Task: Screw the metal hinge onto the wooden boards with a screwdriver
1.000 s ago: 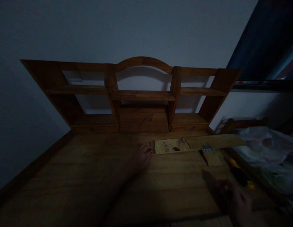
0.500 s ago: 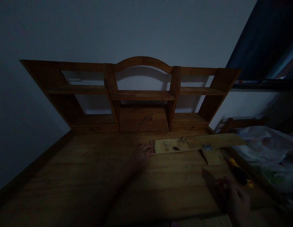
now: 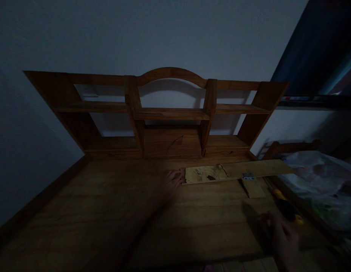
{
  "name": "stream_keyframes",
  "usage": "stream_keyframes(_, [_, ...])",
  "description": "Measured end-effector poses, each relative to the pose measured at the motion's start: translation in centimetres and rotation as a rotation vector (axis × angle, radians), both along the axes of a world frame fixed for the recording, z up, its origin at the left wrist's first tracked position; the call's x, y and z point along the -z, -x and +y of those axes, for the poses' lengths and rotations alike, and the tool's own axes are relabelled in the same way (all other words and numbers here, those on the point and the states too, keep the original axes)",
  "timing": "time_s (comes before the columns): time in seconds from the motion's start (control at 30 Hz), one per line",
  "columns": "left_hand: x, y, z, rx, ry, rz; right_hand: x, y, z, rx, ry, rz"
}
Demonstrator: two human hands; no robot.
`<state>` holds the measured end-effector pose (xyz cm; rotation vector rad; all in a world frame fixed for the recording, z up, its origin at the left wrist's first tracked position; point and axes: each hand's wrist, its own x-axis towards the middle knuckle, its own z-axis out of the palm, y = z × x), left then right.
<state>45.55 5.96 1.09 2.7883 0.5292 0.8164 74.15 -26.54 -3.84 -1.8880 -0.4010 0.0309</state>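
Note:
A long, narrow wooden board [image 3: 249, 169] lies across the desk, its left part worn and stained. My left hand [image 3: 170, 184] grips the board's left end, fingertips bent over it. A small metal hinge [image 3: 248, 176] sits at the board's front edge, with a short wooden block [image 3: 254, 188] attached below it. Over the front right of the desk, my right hand [image 3: 281, 234] is closed, thumb and fingers pinched together; darkness hides what they may hold. Beyond that hand lies a screwdriver [image 3: 287, 209] with a black and yellow handle.
The wooden desktop [image 3: 107, 200] meets a shelf unit [image 3: 172, 114] at the back, against a pale wall. On the right, beyond the desk's edge, are a clear plastic bag [image 3: 325, 181] and a wooden chair back [image 3: 294, 146]. The room is dim.
Almost nothing differs. My right hand has shifted very slightly, while my left hand and the board keep their places.

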Motion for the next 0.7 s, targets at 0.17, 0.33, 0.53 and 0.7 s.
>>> stream_keyframes(0.17, [0.0,0.5,0.2,-0.036,-0.008,-0.098,-1.1,0.7,0.3,0.023,0.003,0.039])
stream_keyframes(0.33, [1.8,0.4,1.6,-0.070,0.085,-0.214,-1.4,0.8,0.4,0.003,-0.005,0.008])
stream_keyframes(0.53, [-3.5,0.4,-0.6,0.026,0.187,-0.408,-0.3,-0.2,0.3,0.004,-0.016,0.007])
stream_keyframes(0.7, [-8.7,6.5,-12.2,0.017,0.358,-0.219,-0.2,-0.1,0.2,-0.018,0.017,0.036])
